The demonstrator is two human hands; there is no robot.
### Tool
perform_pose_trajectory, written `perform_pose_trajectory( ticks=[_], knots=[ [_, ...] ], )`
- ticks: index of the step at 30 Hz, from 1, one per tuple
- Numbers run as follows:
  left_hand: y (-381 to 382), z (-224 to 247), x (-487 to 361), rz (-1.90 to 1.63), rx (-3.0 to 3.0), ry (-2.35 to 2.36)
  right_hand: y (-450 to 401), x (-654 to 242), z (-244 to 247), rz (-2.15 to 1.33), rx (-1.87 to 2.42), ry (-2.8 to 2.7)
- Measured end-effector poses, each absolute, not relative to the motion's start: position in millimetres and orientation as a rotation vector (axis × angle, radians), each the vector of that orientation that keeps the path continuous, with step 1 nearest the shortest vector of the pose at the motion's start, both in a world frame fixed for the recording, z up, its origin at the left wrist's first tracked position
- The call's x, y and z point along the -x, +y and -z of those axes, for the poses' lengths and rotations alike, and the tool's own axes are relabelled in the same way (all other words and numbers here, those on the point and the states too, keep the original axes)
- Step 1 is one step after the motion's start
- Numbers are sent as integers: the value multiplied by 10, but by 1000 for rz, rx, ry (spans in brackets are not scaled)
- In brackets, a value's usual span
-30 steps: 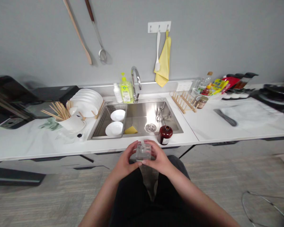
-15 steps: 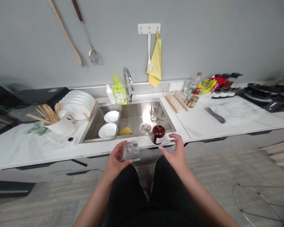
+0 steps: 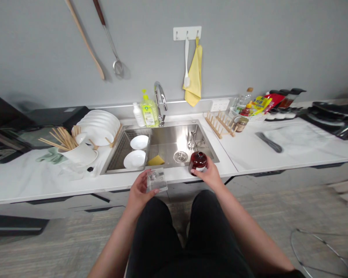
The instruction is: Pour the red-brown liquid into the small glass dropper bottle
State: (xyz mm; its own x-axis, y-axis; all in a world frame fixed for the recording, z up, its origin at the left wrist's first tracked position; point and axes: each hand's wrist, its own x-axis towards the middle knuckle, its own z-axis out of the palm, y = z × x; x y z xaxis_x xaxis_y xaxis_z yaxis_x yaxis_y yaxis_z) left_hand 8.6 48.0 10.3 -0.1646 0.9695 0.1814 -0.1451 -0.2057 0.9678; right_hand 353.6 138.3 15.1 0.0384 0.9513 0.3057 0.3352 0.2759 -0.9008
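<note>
From where I stand, I see the left hand (image 3: pixel 139 189) holding a clear, box-like piece (image 3: pixel 157 180) by its left side, the thumb along the near edge and the other fingers partly hidden behind it. This piece is just in front of the counter (image 3: pixel 175 176), and I cannot tell whether it touches the edge. To the right of this grip, the right hand (image 3: pixel 211 178) is curved around the dark red jar (image 3: pixel 198 159), its thumb on the near face and its fingers at the right side. The jar looks upright, but I cannot tell if its weight is on the counter or in the hand. Beyond both grips is the sink (image 3: pixel 178 133), with a yellow sponge (image 3: pixel 156 160) ahead of the clear piece and two white bowls (image 3: pixel 136 152) ahead of the left hand. For handling these well, I would close the right fingers fully about the jar's body, keep it level, and move it slowly, because its surface looks smooth. The left grip should stay firm but gentle, so that the clear piece does not slip.
</note>
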Motion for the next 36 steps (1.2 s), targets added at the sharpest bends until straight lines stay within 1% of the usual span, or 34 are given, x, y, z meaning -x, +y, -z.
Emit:
perform_pose_trajectory(
  ticks=[3,8,11,13,20,24,29,36],
  knots=[
    [660,-221,18,-1559,-1185,1105,1556,-3607,-328,-732,1179,-1530],
    [1225,-604,130,-1583,-1300,1005,2055,-3672,-663,-767,1077,-1643],
    [1695,-760,110,-1547,-1329,932,2435,-3622,-739,-761,1035,-1720],
    [2042,-774,67,-1545,-1330,880,2696,-3551,-712,-789,1032,-1747],
    [3210,-504,-46,-1535,-1338,782,3544,-3246,-401,-950,1070,-1746],
    [3680,-288,-38,-1532,-1354,808,3886,-3130,-164,-1041,1092,-1705],
    [3907,-10,0,-1481,-1351,859,4065,-3067,94,-1019,1105,-1772],
    [3907,90,7,-1345,-1480,915,4080,-3072,88,-1003,1094,-1829]
  ],
)
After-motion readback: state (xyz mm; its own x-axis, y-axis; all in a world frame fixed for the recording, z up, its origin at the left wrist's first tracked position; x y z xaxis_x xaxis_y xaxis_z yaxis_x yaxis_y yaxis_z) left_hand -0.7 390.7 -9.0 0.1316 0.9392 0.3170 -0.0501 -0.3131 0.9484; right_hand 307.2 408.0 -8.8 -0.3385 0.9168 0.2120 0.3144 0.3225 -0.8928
